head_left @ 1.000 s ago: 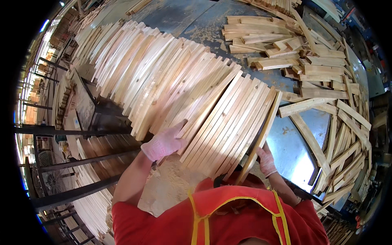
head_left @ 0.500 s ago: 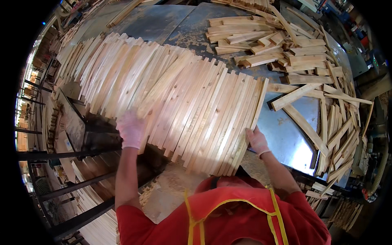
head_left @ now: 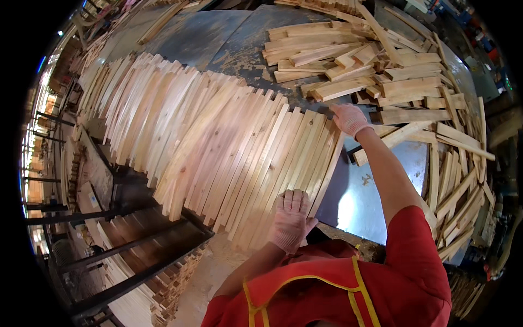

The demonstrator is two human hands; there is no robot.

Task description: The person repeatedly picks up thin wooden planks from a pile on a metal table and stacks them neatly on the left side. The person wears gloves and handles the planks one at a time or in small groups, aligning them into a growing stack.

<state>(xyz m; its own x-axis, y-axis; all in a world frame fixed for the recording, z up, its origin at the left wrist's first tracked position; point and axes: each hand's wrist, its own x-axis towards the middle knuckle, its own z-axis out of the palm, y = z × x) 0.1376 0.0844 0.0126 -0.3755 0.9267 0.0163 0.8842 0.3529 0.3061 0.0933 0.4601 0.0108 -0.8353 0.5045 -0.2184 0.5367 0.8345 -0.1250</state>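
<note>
A long row of pale wooden strips [head_left: 229, 147] lies side by side across the table, their ends uneven. My left hand [head_left: 290, 220], in a light work glove, rests flat on the near ends of the strips toward the right of the row, fingers together and thumb out to the side. At the far end of the row's right edge is my gloved right hand [head_left: 351, 119]. Its fingers reach left against the far ends of the last strips, without visibly wrapping round one. Some strips in the middle of the row lie aslant over others.
A heap of loose wooden pieces [head_left: 348, 60] covers the back right of the metal table [head_left: 376, 185], with more strips [head_left: 455, 201] scattered down its right side. Dark metal rails [head_left: 109, 256] stand at the lower left, above stacked boards [head_left: 128, 294].
My left hand has moved from the middle of the row rightward to the near ends. My right hand has left the right edge's near part and gone to its far end.
</note>
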